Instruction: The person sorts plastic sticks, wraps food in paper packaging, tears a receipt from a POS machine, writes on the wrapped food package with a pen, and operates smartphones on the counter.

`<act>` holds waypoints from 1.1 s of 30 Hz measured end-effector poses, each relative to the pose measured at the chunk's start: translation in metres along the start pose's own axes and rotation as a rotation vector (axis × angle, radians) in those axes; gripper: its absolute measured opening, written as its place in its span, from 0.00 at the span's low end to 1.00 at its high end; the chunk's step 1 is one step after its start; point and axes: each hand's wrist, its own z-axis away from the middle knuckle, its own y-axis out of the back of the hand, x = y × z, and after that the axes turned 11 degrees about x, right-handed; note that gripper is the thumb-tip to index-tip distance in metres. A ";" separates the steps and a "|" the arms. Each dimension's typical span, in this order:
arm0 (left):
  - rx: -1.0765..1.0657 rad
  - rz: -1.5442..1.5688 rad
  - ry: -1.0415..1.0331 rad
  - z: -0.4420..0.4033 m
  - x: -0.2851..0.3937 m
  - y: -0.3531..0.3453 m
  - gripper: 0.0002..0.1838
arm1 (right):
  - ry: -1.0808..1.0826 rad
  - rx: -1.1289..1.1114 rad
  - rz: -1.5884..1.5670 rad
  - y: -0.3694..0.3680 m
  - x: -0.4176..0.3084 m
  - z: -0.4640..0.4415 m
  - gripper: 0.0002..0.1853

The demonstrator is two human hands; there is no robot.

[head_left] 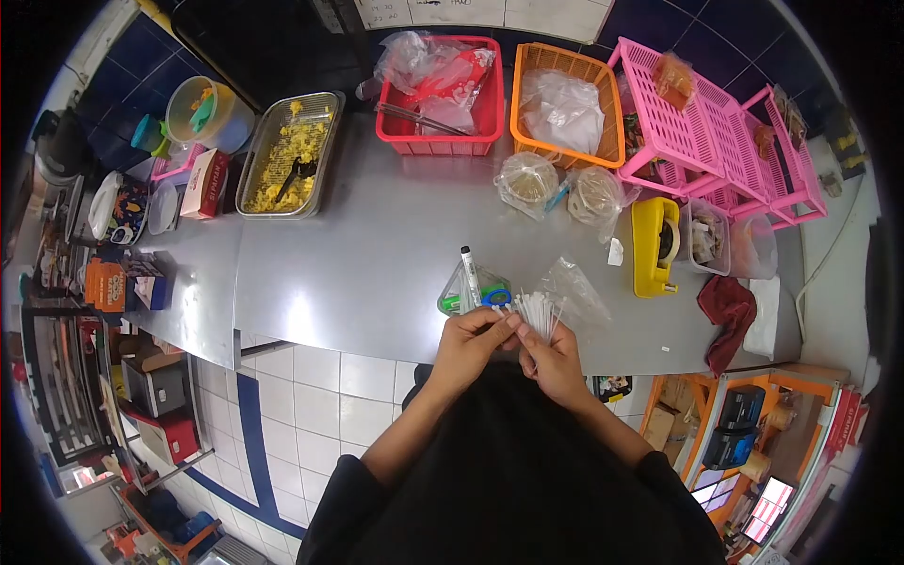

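My right hand (554, 365) is closed around a bundle of thin white sticks (537, 314), which fan out above its fingers. My left hand (468, 352) meets it at the fingertips, thumb and fingers pinched together; what lies in that pinch is too small to make out. Just beyond my hands is a small clear tray (449, 296) with a black-and-white marker (469, 267) and a blue-and-green handled tool (496, 298), partly hidden. A crumpled clear plastic bag (576, 292) lies on the steel table beside the bundle.
Along the back stand a tray of yellow food (282, 160) with black tongs, a red basket (441, 146), an orange basket (617, 104) and a pink rack (664, 127). At right are a yellow tape dispenser (648, 250) and a dark red cloth (727, 315). The table's front edge is near my body.
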 end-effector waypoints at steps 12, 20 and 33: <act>0.112 0.066 -0.062 -0.002 0.005 0.009 0.09 | -0.035 0.116 -0.085 0.000 0.009 -0.004 0.12; 0.188 -0.251 -0.064 -0.008 0.014 0.021 0.11 | -0.190 0.182 -0.259 0.014 0.015 -0.009 0.09; 0.387 -0.727 -0.323 -0.018 0.025 0.013 0.18 | -0.001 -0.047 -0.016 0.008 0.006 -0.007 0.17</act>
